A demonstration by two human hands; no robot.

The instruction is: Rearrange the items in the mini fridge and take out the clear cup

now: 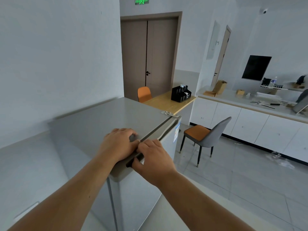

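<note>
Both forearms reach forward over the fridge [93, 124]. The right hand [154, 160] curls over the top edge of the shut door [141, 185], fingers hooked in the seam. The left hand [119, 145] lies flat and empty on the fridge top, touching the right. Beyond stands a chair [205, 135]. The cup is unseen.

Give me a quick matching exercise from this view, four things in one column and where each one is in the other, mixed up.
1. left hand
2. right hand
3. black organizer
4. grey chair

A. on the wooden counter
B. flat on the fridge top
C. on the floor by the white cabinets
D. at the fridge door's top edge

Pairs: 1-B, 2-D, 3-A, 4-C
</note>
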